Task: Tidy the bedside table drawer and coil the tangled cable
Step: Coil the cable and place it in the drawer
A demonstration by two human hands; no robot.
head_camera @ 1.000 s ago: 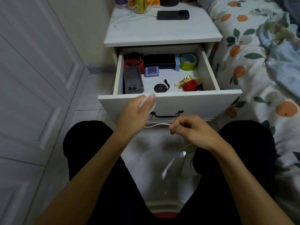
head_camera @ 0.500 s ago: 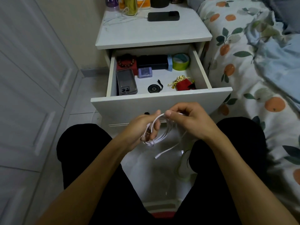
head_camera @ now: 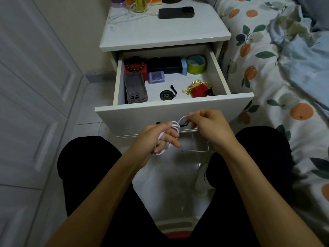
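The white bedside table (head_camera: 165, 36) has its drawer (head_camera: 170, 111) pulled open. In front of the drawer's face my left hand (head_camera: 156, 138) grips several loops of a white cable (head_camera: 175, 126). My right hand (head_camera: 207, 124) pinches the same cable just to the right and above, with a loose tail hanging under its wrist. Inside the drawer lie a clear phone case (head_camera: 135, 88), a red box with a bead bracelet (head_camera: 136, 67), a black box (head_camera: 164, 64), a small purple box (head_camera: 156, 77), a green tape roll (head_camera: 196, 64), a round black disc (head_camera: 166, 95) and a red pouch (head_camera: 199, 89).
On the tabletop lie a black phone (head_camera: 176, 12) with a white charging cable and several bottles at the back. A bed with an orange-print cover (head_camera: 284, 77) stands at the right. White cabinet doors (head_camera: 35, 86) line the left. My black-clad knees flank the tiled floor.
My hands have come together from apart. The cable now sits in more loops round my left hand, and the free tail has grown shorter. The view shifted slightly.
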